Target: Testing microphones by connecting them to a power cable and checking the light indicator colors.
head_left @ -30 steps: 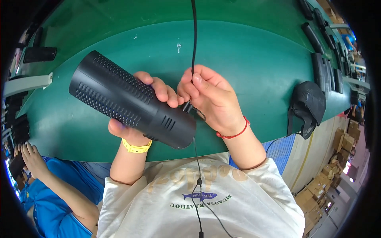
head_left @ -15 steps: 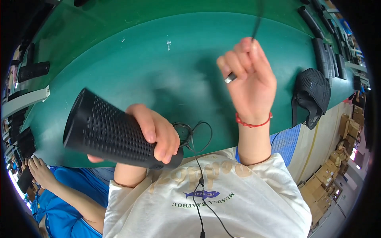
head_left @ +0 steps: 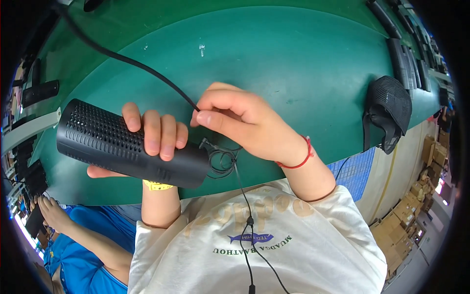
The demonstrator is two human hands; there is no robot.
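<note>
My left hand (head_left: 159, 134) grips a black perforated tube-shaped housing (head_left: 105, 134), fingers over its top side and thumb under it. The housing lies tilted above the table, its rounded end at the left and its plain end toward my right hand. My right hand (head_left: 240, 120) pinches a black cable (head_left: 142, 66) between thumb and fingertips, just right of the housing. The cable runs up and to the left out of the picture. A thin coiled cord (head_left: 223, 161) lies by the table edge below my right hand, close to the housing's plain end.
The green table (head_left: 293, 63) spans the view. On its right lies a black mesh cap-like item (head_left: 389, 108), with several black tubes (head_left: 404, 63) beyond. A pale metal arm (head_left: 34, 128) juts in at left. A co-worker's hand (head_left: 51, 215) is at lower left; cardboard boxes (head_left: 394, 230) stand at right.
My right hand has come down and left, bringing the cable beside the housing. My left hand has shifted its grip, and the housing has moved left and turned a little.
</note>
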